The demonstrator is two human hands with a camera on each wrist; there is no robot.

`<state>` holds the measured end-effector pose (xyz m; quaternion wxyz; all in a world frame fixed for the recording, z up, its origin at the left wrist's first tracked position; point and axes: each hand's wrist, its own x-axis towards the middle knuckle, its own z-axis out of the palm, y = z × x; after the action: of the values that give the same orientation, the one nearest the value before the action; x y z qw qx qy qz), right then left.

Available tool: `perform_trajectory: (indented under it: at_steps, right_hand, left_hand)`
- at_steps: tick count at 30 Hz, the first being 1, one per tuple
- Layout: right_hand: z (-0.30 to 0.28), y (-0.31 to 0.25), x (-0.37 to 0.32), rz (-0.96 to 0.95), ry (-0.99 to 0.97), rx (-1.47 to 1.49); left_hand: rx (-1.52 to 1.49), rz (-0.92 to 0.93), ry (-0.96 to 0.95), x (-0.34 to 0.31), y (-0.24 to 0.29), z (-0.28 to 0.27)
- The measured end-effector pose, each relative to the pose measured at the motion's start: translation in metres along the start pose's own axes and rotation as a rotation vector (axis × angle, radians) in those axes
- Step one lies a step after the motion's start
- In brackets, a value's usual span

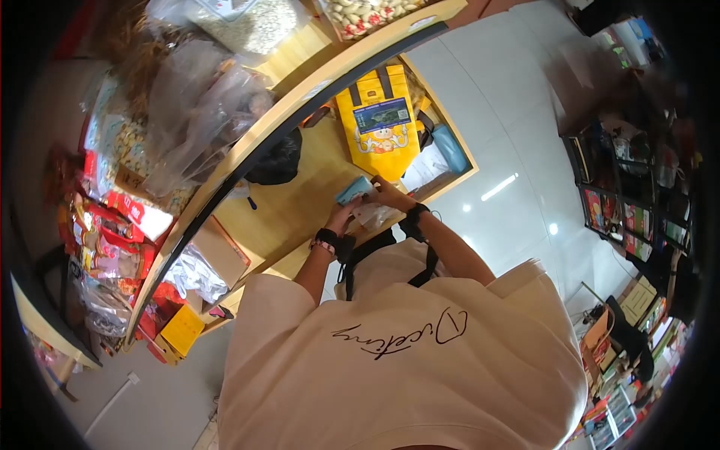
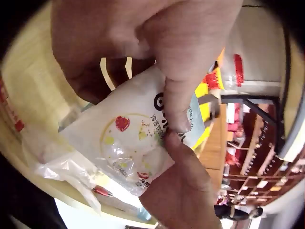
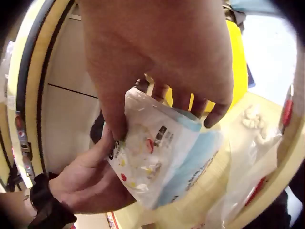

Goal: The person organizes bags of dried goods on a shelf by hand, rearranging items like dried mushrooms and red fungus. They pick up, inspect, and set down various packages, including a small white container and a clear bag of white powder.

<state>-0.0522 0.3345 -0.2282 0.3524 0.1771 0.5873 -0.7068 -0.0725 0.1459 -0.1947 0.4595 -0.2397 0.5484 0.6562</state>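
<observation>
A small white and light-blue packet (image 1: 354, 190) with fruit pictures is held between both hands above the wooden counter. In the left wrist view the left hand (image 2: 143, 43) pinches the packet (image 2: 128, 129), its thumb on the printed face near the other hand's thumb. The right hand (image 3: 157, 57) grips the upper edge of the packet (image 3: 152, 148) in the right wrist view, thumb on the white face and fingers behind. The two thumbs are close together. A clear plastic bag (image 3: 252, 167) with pale pieces inside lies beside the packet.
A yellow bag (image 1: 381, 127) lies on the counter beyond the hands, with a blue pouch (image 1: 450, 148) to its right. A black bag (image 1: 276, 159) sits left. The raised shelf edge (image 1: 247, 146) curves along the left, with packaged goods behind it.
</observation>
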Motion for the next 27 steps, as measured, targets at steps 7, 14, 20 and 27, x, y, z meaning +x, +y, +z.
perform_trajectory:
  at_steps: [7,14,20,27]
  right_hand:
    - [-0.009,-0.068,-0.065,-0.214,0.03,-0.268]
    - [-0.031,-0.111,-0.104,0.208,-0.266,0.531]
    - [0.006,-0.146,-0.167,-0.554,-0.107,0.139]
    - [0.007,-0.183,-0.166,-0.385,-0.18,0.427]
  left_hand:
    - [0.25,0.512,0.137,-0.077,0.063,0.044]
    - [0.332,0.613,-0.006,-0.15,0.096,0.088]
    - [0.414,0.772,-0.141,-0.183,0.103,0.11]
    - [0.193,0.941,0.019,-0.2,0.132,0.132]
